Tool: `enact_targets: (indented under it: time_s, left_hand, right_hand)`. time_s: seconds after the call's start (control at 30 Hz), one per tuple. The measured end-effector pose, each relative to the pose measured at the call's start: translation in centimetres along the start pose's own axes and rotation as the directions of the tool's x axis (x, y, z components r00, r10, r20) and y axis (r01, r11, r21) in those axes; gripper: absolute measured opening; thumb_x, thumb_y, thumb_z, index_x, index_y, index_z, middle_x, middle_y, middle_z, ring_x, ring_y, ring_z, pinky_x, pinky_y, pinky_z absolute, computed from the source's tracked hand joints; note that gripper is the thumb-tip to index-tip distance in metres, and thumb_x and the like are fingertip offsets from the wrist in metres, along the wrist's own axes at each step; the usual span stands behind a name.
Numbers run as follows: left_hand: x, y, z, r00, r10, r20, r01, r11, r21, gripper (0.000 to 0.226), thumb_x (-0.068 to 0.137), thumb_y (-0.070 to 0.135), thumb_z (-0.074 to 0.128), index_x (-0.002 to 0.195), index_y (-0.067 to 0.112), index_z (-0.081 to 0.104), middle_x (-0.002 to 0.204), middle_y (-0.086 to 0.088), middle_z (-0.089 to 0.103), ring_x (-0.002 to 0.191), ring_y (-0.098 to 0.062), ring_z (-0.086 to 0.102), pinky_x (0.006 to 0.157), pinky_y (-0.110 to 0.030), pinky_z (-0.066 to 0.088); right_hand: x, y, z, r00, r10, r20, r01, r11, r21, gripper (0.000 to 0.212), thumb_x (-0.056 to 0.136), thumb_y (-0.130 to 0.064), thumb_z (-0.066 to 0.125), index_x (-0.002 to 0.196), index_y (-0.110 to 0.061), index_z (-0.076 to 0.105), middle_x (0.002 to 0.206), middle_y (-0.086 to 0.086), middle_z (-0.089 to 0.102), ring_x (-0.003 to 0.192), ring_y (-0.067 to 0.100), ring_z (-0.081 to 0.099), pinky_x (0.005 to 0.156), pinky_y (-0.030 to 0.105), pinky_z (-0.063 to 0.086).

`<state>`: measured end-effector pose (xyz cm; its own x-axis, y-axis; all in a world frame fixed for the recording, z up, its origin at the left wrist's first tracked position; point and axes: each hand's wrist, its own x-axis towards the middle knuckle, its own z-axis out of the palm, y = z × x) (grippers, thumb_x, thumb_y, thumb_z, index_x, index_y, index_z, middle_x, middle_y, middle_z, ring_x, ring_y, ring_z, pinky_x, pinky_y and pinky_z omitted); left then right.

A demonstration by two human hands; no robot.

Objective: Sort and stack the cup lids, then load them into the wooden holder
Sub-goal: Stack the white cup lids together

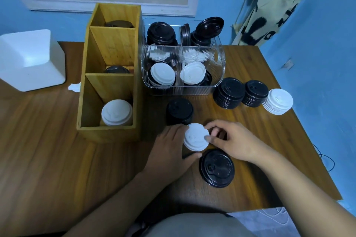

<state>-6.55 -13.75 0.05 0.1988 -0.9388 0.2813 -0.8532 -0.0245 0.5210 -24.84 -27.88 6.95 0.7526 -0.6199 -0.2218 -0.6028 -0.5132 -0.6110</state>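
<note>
The white stack [196, 136] of lids sits just right of the wooden holder's [107, 134] near corner, held by both hands. The left hand [169, 146] cups its left side, thumb curled round the front. The right hand [231, 142] pinches the right rim between thumb and forefinger. Square the rims so they nest flush and keep the stack level. It probably belongs in the holder's nearest compartment, on the white lids [117, 112] there.
</note>
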Motion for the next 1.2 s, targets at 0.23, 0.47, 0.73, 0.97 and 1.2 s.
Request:
enact_targets:
  time_s: [0.23,0.47,0.73,0.97,1.2]
  left_hand:
    - [0.3,0.3,0.2,0.998,-0.064,0.020,0.064,0.998,-0.007,0.079,0.077,0.069,0.067,0.138,0.021,0.049,0.136,0.004,0.057,0.126,-0.017,0.050,0.103,-0.037,0.046]
    - [0.6,0.5,-0.1,0.994,-0.094,0.048,0.095,0.996,-0.001,0.075,0.080,0.066,0.067,0.139,0.024,0.047,0.138,0.009,0.054,0.128,-0.012,0.042,0.104,-0.037,0.045]
    - [0.6,0.5,-0.3,0.994,-0.104,0.029,0.105,0.994,-0.029,0.071,0.079,0.063,0.071,0.135,0.023,0.051,0.133,0.007,0.057,0.124,-0.013,0.045,0.101,-0.039,0.047]
    - [0.5,0.4,-0.1,0.994,-0.106,0.035,0.107,0.994,-0.024,0.072,0.079,0.064,0.069,0.136,0.023,0.051,0.134,0.007,0.057,0.125,-0.014,0.045,0.101,-0.040,0.047]
    - [0.5,0.4,-0.1,0.993,-0.108,0.045,0.109,0.994,-0.019,0.072,0.083,0.067,0.066,0.138,0.022,0.052,0.136,0.007,0.056,0.127,-0.014,0.046,0.103,-0.041,0.047]
  right_hand:
    - [6.8,-3.9,-4.5,0.869,-0.076,-0.490,0.060,0.997,-0.049,0.023,0.096,-0.030,0.066,0.118,-0.022,0.068,0.104,-0.009,0.067,0.088,0.009,0.058,0.078,0.027,0.047]
    - [13.5,-5.7,-5.5,0.860,0.082,-0.503,-0.244,0.933,-0.264,0.032,0.096,-0.037,0.058,0.119,-0.014,0.059,0.105,0.010,0.069,0.097,0.037,0.065,0.070,0.033,0.042]
    - [12.2,-4.9,-6.2,0.757,0.038,-0.653,-0.224,0.953,-0.204,0.030,0.086,-0.015,0.056,0.115,-0.015,0.064,0.097,0.012,0.069,0.089,0.038,0.065,0.069,0.035,0.049]
    - [4.7,-2.9,-6.7,0.624,-0.174,-0.762,-0.025,0.970,-0.241,0.013,0.093,-0.022,0.061,0.101,-0.017,0.069,0.094,-0.003,0.063,0.079,0.012,0.056,0.067,0.031,0.045]
    - [-2.6,3.6,-2.4,0.592,-0.482,-0.646,-0.015,0.794,-0.607,0.017,0.100,-0.019,0.060,0.096,-0.011,0.075,0.096,0.004,0.070,0.079,0.024,0.063,0.055,0.031,0.042]
